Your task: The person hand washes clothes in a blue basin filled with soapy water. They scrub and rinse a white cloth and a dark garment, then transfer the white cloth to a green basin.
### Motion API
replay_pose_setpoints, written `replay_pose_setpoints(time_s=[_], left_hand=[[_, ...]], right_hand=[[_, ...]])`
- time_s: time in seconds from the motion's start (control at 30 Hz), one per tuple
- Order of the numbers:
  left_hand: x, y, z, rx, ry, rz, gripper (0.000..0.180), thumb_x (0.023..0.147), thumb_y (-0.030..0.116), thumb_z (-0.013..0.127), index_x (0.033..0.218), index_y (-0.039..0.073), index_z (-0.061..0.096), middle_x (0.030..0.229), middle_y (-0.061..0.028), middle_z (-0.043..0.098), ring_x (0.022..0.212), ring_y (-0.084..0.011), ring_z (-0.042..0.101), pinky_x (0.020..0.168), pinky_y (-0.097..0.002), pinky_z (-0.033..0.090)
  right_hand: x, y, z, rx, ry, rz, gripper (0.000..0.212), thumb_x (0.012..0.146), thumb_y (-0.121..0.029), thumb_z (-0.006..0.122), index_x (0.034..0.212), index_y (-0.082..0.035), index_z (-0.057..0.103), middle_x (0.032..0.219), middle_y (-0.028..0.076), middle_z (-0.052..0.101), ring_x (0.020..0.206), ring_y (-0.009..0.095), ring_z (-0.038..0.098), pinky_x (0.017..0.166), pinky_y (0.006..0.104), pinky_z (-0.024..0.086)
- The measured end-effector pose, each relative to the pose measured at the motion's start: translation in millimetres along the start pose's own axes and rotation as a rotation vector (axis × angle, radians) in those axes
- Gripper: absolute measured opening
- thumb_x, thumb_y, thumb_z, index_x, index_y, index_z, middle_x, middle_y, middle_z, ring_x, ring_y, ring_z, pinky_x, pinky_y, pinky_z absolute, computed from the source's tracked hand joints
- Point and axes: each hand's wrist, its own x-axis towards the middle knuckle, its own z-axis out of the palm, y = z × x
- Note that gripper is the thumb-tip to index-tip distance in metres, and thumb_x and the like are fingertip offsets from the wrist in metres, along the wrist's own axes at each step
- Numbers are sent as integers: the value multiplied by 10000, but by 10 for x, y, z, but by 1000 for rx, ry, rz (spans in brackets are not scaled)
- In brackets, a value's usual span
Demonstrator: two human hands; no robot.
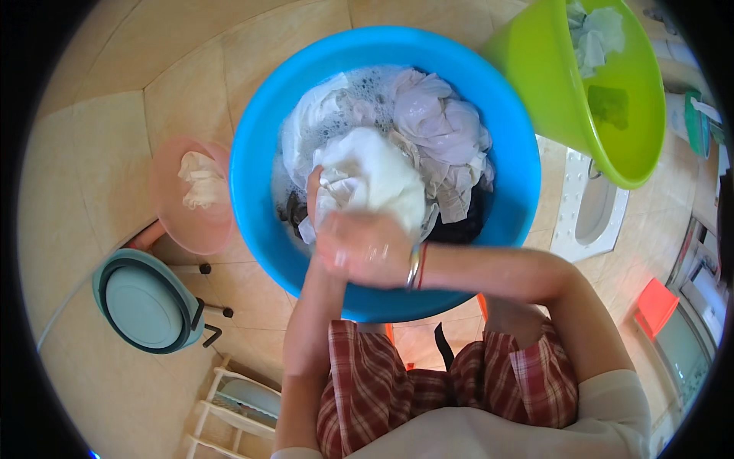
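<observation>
A bunched white cloth [371, 172] rises from soapy water in a large blue basin [252, 153]. My left hand [314, 195] grips its left side, partly hidden behind my right hand. My right hand [367, 246], blurred by motion, is closed at the cloth's near edge and crosses over my left wrist; its fingertips are hard to make out. A silver bangle and a red string circle the right wrist. Wet pale garments [440, 122] lie heaped at the basin's right, with dark fabric [459, 227] below them. Suds [367, 88] float at the far side.
A lime-green bucket [535, 76] with pale cloth inside stands at the far right, near a white squat toilet [596, 206]. To the left are a pink basin [210, 229] holding a cream cloth and a folded grey-green basin [145, 302]. A pale rack [237, 409] stands at lower left.
</observation>
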Motion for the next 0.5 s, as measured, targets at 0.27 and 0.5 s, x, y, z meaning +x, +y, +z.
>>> replay_pose_setpoints(time_s=[0.27, 0.5], left_hand=[[-353, 401, 669, -83, 175, -199, 449, 1023, 305, 429, 1329, -20, 476, 1300, -100, 549, 1141, -177, 555, 1000, -326, 428], [-546, 982, 412, 929, -194, 485, 600, 832, 136, 729, 1331, 14, 420, 1343, -136, 475, 1259, -228, 455, 1038, -416, 395]], right_hand=[[128, 1072, -407, -195, 51, 290, 121, 864, -224, 590, 792, -127, 597, 748, 75, 616, 720, 280, 614, 634, 445, 465], [518, 290, -952, 325, 252, -61, 141, 750, -136, 710, 818, -157, 588, 815, 19, 558, 820, 249, 535, 774, 397, 380]])
